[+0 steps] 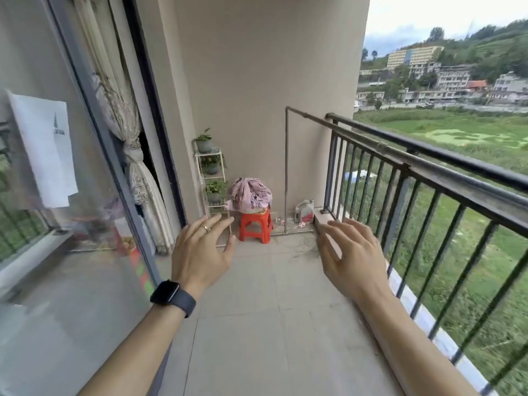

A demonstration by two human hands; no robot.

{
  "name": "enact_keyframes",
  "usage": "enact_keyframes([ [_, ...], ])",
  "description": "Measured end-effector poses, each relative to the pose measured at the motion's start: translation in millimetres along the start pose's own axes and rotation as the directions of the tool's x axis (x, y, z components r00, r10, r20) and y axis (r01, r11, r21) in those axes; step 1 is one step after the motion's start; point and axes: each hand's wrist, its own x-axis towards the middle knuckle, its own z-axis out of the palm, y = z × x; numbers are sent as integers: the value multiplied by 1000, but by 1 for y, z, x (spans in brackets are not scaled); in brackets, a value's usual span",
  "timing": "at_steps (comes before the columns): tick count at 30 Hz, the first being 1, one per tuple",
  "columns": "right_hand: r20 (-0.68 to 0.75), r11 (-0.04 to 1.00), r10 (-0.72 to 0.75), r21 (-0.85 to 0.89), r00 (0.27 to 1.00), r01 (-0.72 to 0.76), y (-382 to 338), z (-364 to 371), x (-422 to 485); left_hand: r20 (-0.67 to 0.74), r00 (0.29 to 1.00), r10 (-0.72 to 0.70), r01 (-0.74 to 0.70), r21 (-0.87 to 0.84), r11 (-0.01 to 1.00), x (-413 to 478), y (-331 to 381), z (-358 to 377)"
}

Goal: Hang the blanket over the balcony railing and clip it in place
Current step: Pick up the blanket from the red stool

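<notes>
Head view finds the blanket [250, 194], a crumpled pink and lilac bundle, heaped on a red plastic stool [255, 225] at the far end of the balcony floor [271, 310], close to the end wall and well apart from both hands. Just left of the stool a white tiered rack [213, 178] carries potted plants. To the stool's right, in the far right corner of the floor, a grey jug [305, 211] stands at the foot of the railing [457, 160]. This dark metal railing runs along the floor's right edge, with a thinner pipe [286, 167] fixed just inside its top bar. The left hand [200, 250] and right hand [351, 258] reach forward in mid-air above the floor, fingers spread and loosely bent, holding nothing. The left wears a ring [206, 228] and a dark watch [173, 298] at the wrist. Along the left edge stands a glass sliding door [85, 167] with a sheet of paper [43, 150] stuck on it and a tied curtain [134, 155] behind.
</notes>
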Motion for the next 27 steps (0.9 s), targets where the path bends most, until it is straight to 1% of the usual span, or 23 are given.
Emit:
enact_keyframes([
  [1, 10, 1000, -10, 8, 1000, 10, 1, 18, 10, 31, 999, 6, -5, -9, 1000, 14, -12, 12],
  [2, 39, 1000, 23, 0, 999, -23, 1, 34, 22, 54, 998, -26, 27, -11, 1000, 29, -23, 24],
  [5, 111, 997, 70, -38, 991, -66, 5, 91, 53, 115, 993, -25, 24, 8, 1000, 73, -62, 68],
  [8, 137, 995, 92, -55, 986, -86, 13, 141, 86, 146, 989, -29, 25, 28, 999, 118, -95, 103],
  [11, 186, 990, 126, -91, 975, -110, 22, 188, 117, 206, 978, -26, 16, 46, 999, 159, -122, 137],
  [16, 199, 988, 142, -95, 970, -125, 48, 272, 172, 250, 968, -36, 23, 55, 998, 232, -160, 202],
  [18, 195, 987, 139, -101, 971, -121, 64, 310, 198, 247, 968, -31, 20, 48, 999, 266, -172, 230],
  [21, 196, 988, 139, -91, 971, -124, 89, 368, 245, 207, 978, -25, 15, 53, 999, 325, -192, 275],
  [23, 199, 991, 127, -73, 972, -115, 105, 405, 281, 210, 977, -29, 19, 50, 999, 367, -203, 304],
  [27, 187, 993, 109, -60, 976, -100, 133, 474, 352, 194, 979, -63, 56, 40, 998, 447, -228, 357],
])
